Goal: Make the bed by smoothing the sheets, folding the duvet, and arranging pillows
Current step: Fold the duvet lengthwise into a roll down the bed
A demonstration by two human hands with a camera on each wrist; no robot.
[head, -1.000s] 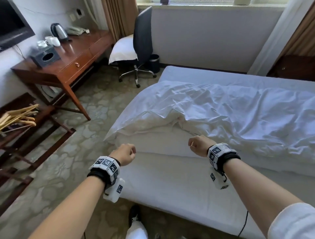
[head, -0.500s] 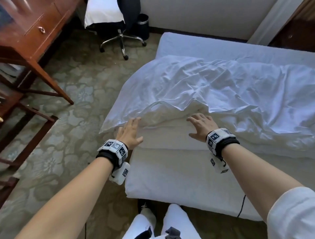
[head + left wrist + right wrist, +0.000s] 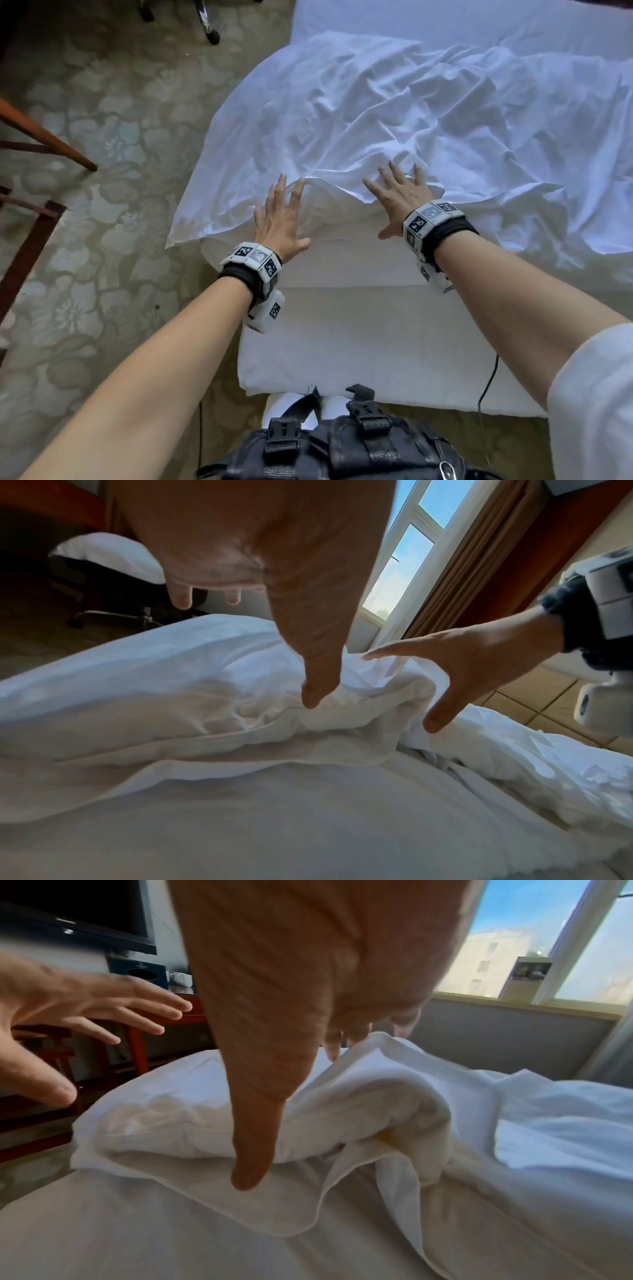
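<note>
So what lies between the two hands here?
A raised fold of the duvet's near edge sits between left hand and right hand; head view shows it.

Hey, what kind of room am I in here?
Most likely a hotel room: a bed with a rumpled white duvet, a flat television on the wall above a wooden desk with cups, and a patterned carpet.

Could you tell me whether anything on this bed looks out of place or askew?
Yes: the duvet lies crumpled and skewed, its near edge bunched between both open hands, one corner overhanging the bed's left side.
</note>
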